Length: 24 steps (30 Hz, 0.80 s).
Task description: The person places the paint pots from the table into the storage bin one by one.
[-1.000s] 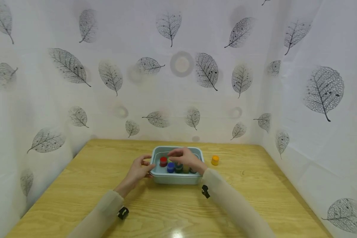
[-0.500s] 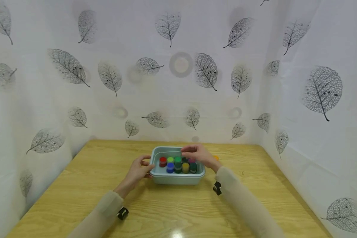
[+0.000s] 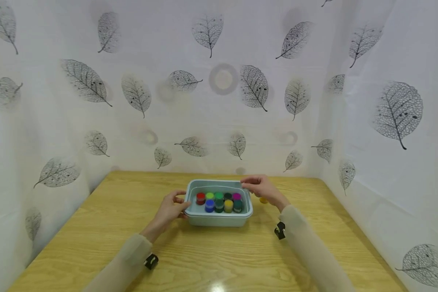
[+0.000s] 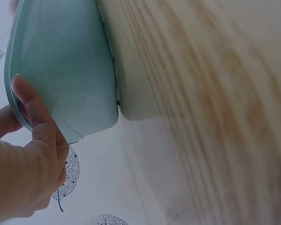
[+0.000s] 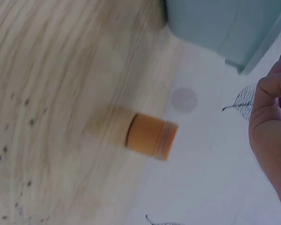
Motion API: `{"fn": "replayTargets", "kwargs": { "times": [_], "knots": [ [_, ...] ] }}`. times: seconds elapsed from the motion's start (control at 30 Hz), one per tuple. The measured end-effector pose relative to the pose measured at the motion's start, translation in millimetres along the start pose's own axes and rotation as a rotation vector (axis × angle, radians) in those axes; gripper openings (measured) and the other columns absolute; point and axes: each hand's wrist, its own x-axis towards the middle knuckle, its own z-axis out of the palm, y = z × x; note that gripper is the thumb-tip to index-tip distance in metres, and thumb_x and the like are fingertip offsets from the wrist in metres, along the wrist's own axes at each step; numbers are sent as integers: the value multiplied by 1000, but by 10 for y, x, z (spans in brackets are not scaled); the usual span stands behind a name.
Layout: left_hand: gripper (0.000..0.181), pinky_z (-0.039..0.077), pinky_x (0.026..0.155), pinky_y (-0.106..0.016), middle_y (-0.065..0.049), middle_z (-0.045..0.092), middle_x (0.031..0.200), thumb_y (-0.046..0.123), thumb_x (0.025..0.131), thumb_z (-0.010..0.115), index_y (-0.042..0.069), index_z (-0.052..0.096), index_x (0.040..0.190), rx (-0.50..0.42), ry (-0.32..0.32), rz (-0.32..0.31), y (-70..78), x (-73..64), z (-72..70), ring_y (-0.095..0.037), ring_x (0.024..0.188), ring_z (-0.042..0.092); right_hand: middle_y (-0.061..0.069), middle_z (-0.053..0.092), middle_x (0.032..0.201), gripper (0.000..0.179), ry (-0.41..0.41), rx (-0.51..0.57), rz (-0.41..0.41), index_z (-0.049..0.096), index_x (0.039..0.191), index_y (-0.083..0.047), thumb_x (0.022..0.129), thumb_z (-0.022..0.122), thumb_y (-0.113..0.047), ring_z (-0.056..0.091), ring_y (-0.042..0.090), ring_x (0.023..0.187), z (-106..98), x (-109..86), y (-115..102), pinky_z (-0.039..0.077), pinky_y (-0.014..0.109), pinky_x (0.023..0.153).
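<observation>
A pale blue-green plastic bin [image 3: 219, 221] holds several small paint pots in two rows, among them a red pot [image 3: 200, 198], a blue pot [image 3: 209, 206], a yellow pot [image 3: 228, 206] and a purple pot [image 3: 237, 197]. My left hand [image 3: 172, 207] grips the bin's left rim, thumb and fingers on either side of the wall in the left wrist view. At the right rim hovers my right hand [image 3: 264, 190], fingers loosely bent with nothing seen between them. Below it on the table, an orange paint pot [image 5: 150, 136] stands right of the bin, partly hidden by that hand in the head view.
The bin stands on a light wood table [image 3: 219, 251], toward its back edge. White curtain [image 3: 219, 117] with grey leaf prints closes off the back and both sides. A black wrist strap piece [image 3: 279, 230] shows under the right sleeve.
My right hand has moved from over the pots rightward past the bin's right rim, uncovering the pots and partly covering the orange one. My left hand stays on the rim.
</observation>
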Motion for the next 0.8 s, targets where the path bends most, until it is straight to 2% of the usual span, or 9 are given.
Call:
{"fn": "replayTargets", "kwargs": {
  "times": [0.07,0.17,0.27,0.33,0.4,0.53,0.63,0.8],
  "knots": [
    [49,60,56,-30,-15,51,99,-1,90,65,-1,49,136,-2,-1,0,5,-2,-1,-17,63,61,8,63,92,43,18,-5,17,63,124,2,93,69,-27,43,11,61,-65,-21,31,33,19,50],
    [49,60,56,-30,-15,51,99,-1,90,65,-2,48,136,-1,-1,0,11,-4,-4,-18,63,62,15,67,110,45,24,-27,28,61,126,4,93,68,-26,55,18,81,-163,-57,83,43,21,58],
    [49,60,57,-31,-15,52,100,-1,91,65,-2,48,137,3,0,-2,14,-2,-6,-18,64,62,24,60,129,46,18,-55,29,59,128,4,93,68,-25,59,26,106,-252,-94,145,55,35,79],
    [50,61,58,-32,-16,52,101,-2,90,65,-2,48,137,4,0,-3,18,-5,-4,-19,65,63,25,56,134,46,22,-76,35,60,128,2,92,69,-26,60,26,113,-302,-114,187,53,45,93],
    [50,61,59,-32,-16,52,101,-2,90,65,-2,48,137,3,2,-4,18,-4,-1,-20,66,63,24,56,136,46,32,-83,49,60,128,-1,92,70,-27,61,23,113,-348,-127,227,50,49,100],
    [50,61,58,-32,-16,53,100,-2,90,65,-1,48,137,2,4,-3,12,6,5,-20,66,63,19,60,132,44,47,-121,53,61,128,-4,92,69,-28,60,28,108,-429,-144,290,53,42,89],
    [50,61,59,-32,-15,53,101,-2,90,65,-1,48,137,2,4,-2,6,14,8,-19,65,63,20,62,129,42,56,-146,54,61,128,-4,93,68,-26,60,33,106,-475,-161,325,53,39,81],
    [49,60,58,-31,-15,53,100,-1,90,66,-1,49,136,-2,6,-3,5,5,9,-17,64,62,27,55,135,46,62,-160,80,58,131,0,92,69,-22,62,30,106,-525,-203,387,54,44,86]
  ]
}}
